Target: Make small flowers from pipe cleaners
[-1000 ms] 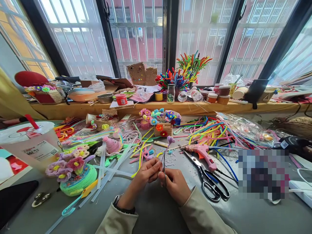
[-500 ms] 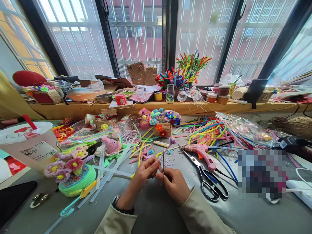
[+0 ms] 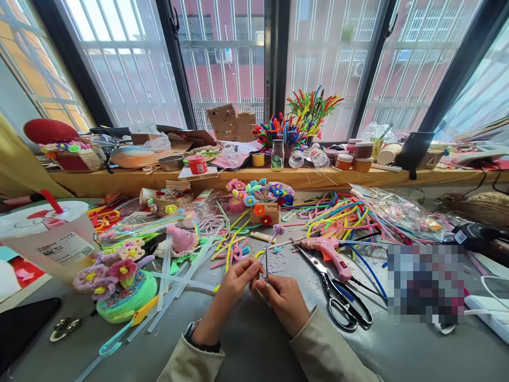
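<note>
My left hand (image 3: 242, 276) is closed, its thumb and fingertips pinched on the thin stem of a small purple pipe-cleaner flower (image 3: 278, 229). The flower head leans up and away, above the table. Beside it my right hand (image 3: 282, 297) is curled around a thin, dark, pointed tool (image 3: 266, 260) that stands nearly upright against the stem. Its lower part is hidden in the fingers, so I cannot tell its exact kind. The fingertips of both hands almost meet. Small pale scraps (image 3: 276, 261) lie on the table just beyond.
Large black-handled scissors (image 3: 338, 297) and a pink glue gun (image 3: 328, 252) lie at the right. Loose pipe cleaners (image 3: 350, 212) are heaped behind. Clear glue sticks (image 3: 194, 270), a green flower-topped piece (image 3: 127, 297) and a drink cup (image 3: 51, 239) stand left. A flower basket (image 3: 265, 212) is ahead.
Both hands stay in nearly the same place, with slight finger movement. The purple flower has shifted a little to the left.
</note>
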A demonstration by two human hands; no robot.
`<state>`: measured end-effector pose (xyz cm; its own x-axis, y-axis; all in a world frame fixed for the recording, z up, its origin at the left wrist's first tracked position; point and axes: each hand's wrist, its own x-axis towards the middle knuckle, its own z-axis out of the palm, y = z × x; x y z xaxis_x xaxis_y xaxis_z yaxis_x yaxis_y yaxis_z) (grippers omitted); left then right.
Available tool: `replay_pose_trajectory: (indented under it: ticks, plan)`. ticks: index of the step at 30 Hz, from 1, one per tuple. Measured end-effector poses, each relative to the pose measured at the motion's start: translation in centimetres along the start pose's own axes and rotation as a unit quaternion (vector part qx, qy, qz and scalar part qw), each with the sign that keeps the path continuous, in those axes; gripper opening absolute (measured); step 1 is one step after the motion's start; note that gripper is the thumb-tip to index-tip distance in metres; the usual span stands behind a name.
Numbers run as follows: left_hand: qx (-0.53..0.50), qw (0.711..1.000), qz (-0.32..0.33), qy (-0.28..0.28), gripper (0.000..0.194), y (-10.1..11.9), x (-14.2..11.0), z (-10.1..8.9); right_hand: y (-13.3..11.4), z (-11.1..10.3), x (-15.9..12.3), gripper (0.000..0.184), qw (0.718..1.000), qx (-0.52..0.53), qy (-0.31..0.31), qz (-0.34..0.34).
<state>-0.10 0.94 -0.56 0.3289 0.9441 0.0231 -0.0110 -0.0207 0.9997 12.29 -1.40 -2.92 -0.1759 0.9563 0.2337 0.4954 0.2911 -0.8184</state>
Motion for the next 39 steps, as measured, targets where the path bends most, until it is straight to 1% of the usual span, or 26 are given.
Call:
replay_pose_trajectory:
  ticks: [3,6,9,12,15,17,19,21,24,28,34,39]
  plan:
    - [0.058,0.996,0.040,0.048,0.020,0.4,0.0,0.4,0.2,-0.2,0.1,0.053,1.000,-0.013,-0.001,0.001]
    - [0.111,0.989,0.066,0.071,0.017,0.6,0.0,0.7,0.7,-0.7,0.3,0.050,1.000,-0.030,-0.006,-0.006]
    - [0.184,0.976,0.095,0.060,0.018,0.7,0.2,1.1,1.2,-1.5,0.5,0.047,0.998,-0.060,-0.015,-0.014]
    - [0.260,0.956,0.133,0.041,0.020,0.9,0.8,1.5,1.7,-2.2,0.6,0.045,0.996,-0.083,-0.023,-0.013]
    - [0.300,0.943,0.142,0.016,0.021,1.3,1.5,1.7,1.9,-2.5,0.5,0.044,0.996,-0.081,-0.028,-0.007]
    - [0.309,0.940,0.144,-0.002,0.023,1.6,2.0,1.7,2.0,-2.5,0.5,0.045,0.997,-0.069,-0.035,-0.002]
    - [0.298,0.944,0.135,-0.030,0.025,1.8,2.3,1.6,2.0,-2.5,0.5,0.046,0.998,-0.053,-0.043,-0.001]
    - [0.277,0.953,0.113,-0.051,0.027,1.8,2.5,1.4,1.9,-2.5,0.5,0.047,0.998,-0.036,-0.053,-0.002]
    - [0.236,0.966,0.079,-0.069,0.029,1.4,2.4,1.1,2.0,-2.4,0.6,0.051,0.997,-0.026,-0.067,-0.004]
    - [0.199,0.975,0.059,-0.084,0.029,0.9,2.0,0.9,2.0,-2.1,0.5,0.053,0.996,-0.027,-0.080,-0.020]
    - [0.232,0.966,0.084,-0.083,0.029,0.9,1.6,1.0,1.8,-2.6,0.2,0.058,0.993,-0.003,-0.116,-0.035]
    - [0.233,0.965,0.076,-0.092,0.028,0.9,1.4,1.4,1.8,-3.1,0.1,0.061,0.990,-0.022,-0.129,-0.049]
